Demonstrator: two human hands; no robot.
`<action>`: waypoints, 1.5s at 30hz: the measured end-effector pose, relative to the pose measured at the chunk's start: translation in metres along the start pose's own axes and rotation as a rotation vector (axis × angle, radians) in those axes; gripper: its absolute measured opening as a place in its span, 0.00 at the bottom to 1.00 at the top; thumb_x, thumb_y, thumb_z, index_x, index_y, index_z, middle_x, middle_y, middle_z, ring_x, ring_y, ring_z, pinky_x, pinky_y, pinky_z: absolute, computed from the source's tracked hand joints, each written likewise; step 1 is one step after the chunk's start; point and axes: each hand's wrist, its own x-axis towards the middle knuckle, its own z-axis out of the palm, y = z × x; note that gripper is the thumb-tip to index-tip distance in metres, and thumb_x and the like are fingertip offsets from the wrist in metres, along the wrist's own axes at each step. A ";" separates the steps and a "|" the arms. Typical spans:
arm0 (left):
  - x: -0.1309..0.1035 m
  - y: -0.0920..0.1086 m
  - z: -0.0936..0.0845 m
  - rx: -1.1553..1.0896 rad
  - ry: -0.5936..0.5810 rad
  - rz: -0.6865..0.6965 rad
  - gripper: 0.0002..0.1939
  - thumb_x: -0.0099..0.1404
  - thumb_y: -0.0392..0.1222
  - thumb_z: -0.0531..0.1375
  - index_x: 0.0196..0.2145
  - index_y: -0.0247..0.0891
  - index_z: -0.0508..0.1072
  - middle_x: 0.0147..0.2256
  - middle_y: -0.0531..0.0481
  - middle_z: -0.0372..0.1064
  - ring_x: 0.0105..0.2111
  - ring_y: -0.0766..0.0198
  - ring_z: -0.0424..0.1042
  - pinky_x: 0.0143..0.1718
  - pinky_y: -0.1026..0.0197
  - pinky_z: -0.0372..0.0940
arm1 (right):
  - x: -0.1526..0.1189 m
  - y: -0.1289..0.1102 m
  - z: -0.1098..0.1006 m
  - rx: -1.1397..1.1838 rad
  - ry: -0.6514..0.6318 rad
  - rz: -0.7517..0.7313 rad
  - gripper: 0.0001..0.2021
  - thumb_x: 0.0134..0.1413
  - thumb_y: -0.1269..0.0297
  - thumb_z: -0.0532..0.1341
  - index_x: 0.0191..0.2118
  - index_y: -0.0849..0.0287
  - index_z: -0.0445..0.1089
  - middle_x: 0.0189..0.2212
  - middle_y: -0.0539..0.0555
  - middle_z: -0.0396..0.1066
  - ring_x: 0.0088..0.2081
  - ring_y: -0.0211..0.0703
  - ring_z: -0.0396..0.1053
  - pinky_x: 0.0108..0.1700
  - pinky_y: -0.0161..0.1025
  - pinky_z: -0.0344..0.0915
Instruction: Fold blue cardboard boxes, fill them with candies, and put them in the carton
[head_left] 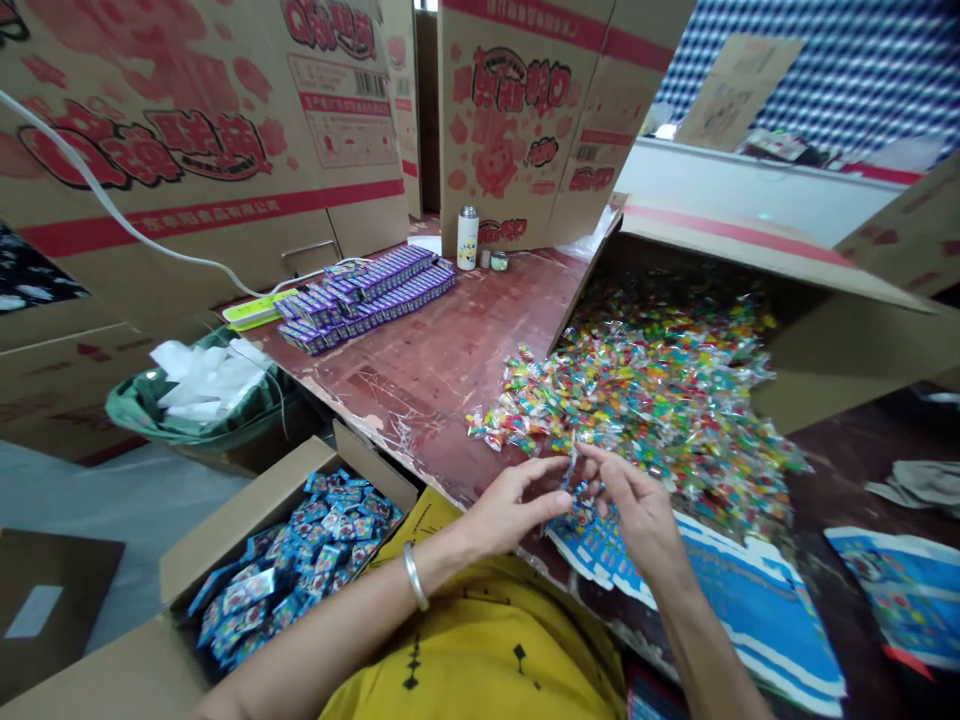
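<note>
- Big printed cardboard boxes [330, 120] stand behind the table [457, 350], and a checked blue cloth [847, 70] hangs at the far right.
- On the table, near its left corner, I see stacked purple packs [375, 295], with a yellow-green object [259, 310] just beside them.
- Toward the far edge stands a white bottle [467, 240], upright, with two small containers beside it.
- From an open carton [847, 330] lying on its side, many wrapped colourful candies [660, 400] spread over the table.
- Close to the near edge, my left hand [517, 505] is half open: thumb and index finger are apart, with their tips at a thin blue wrapper [571, 470].
- My right hand [630, 500] has its fingers curled, and the tips meet the upper part of the same wrapper; how firmly they grip it, I cannot tell.
- Under the right forearm, flat blue bags [750, 600] lie along the near edge, and more blue packaging [900, 590] is farther right.
- Below the table's near edge, at left, an open box [247, 500] holds small blue packets [300, 560]; beyond it, a green sack [142, 405] contains white paper [210, 375].
</note>
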 end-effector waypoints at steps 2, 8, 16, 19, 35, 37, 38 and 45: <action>-0.001 0.004 -0.007 -0.201 -0.078 -0.047 0.25 0.67 0.48 0.56 0.59 0.36 0.65 0.51 0.41 0.69 0.51 0.55 0.68 0.56 0.51 0.59 | -0.006 -0.002 0.003 -0.046 -0.122 -0.031 0.20 0.61 0.53 0.57 0.55 0.55 0.66 0.27 0.49 0.68 0.25 0.38 0.63 0.28 0.36 0.63; -0.013 0.008 -0.009 -0.234 -0.173 -0.133 0.24 0.63 0.49 0.61 0.54 0.37 0.70 0.47 0.44 0.71 0.47 0.57 0.68 0.50 0.58 0.61 | -0.009 -0.020 0.000 -0.122 -0.320 0.062 0.11 0.56 0.55 0.63 0.37 0.56 0.65 0.20 0.45 0.66 0.21 0.36 0.64 0.23 0.33 0.62; -0.015 -0.003 -0.006 -0.196 0.108 -0.153 0.19 0.64 0.50 0.59 0.45 0.33 0.75 0.36 0.48 0.71 0.35 0.63 0.68 0.39 0.63 0.62 | -0.006 -0.018 -0.010 -0.130 -0.159 0.086 0.16 0.54 0.54 0.65 0.46 0.55 0.68 0.24 0.49 0.72 0.24 0.40 0.69 0.26 0.34 0.66; -0.013 -0.005 -0.001 -0.255 0.261 -0.177 0.18 0.62 0.50 0.62 0.41 0.32 0.75 0.35 0.48 0.71 0.32 0.65 0.68 0.36 0.64 0.63 | -0.010 -0.005 0.005 0.021 0.006 0.017 0.20 0.50 0.55 0.68 0.47 0.55 0.66 0.32 0.54 0.75 0.34 0.45 0.73 0.33 0.37 0.70; -0.022 0.004 -0.004 -0.128 0.149 -0.113 0.18 0.63 0.40 0.60 0.51 0.38 0.67 0.41 0.48 0.70 0.39 0.62 0.70 0.40 0.62 0.65 | -0.016 0.023 0.044 -0.174 0.241 -0.220 0.06 0.58 0.59 0.61 0.37 0.55 0.72 0.33 0.53 0.72 0.34 0.44 0.70 0.37 0.40 0.68; -0.023 0.004 -0.004 -0.112 0.134 -0.135 0.17 0.63 0.39 0.60 0.50 0.38 0.67 0.40 0.49 0.70 0.37 0.63 0.70 0.37 0.64 0.65 | -0.012 0.022 0.041 -0.202 0.211 -0.262 0.07 0.57 0.60 0.61 0.31 0.56 0.71 0.36 0.55 0.72 0.38 0.46 0.70 0.39 0.41 0.67; -0.023 0.003 -0.004 -0.115 0.154 -0.127 0.16 0.62 0.39 0.60 0.49 0.39 0.67 0.40 0.49 0.69 0.36 0.64 0.69 0.37 0.64 0.65 | -0.010 0.021 0.040 -0.176 0.197 -0.267 0.07 0.56 0.60 0.62 0.30 0.56 0.71 0.40 0.56 0.72 0.40 0.47 0.70 0.40 0.41 0.67; -0.023 0.000 0.001 -0.271 0.292 -0.064 0.17 0.59 0.32 0.61 0.44 0.40 0.61 0.41 0.51 0.65 0.37 0.67 0.68 0.35 0.67 0.64 | 0.002 0.007 0.040 0.175 0.085 -0.160 0.10 0.51 0.59 0.67 0.32 0.55 0.65 0.31 0.51 0.71 0.35 0.43 0.70 0.39 0.39 0.68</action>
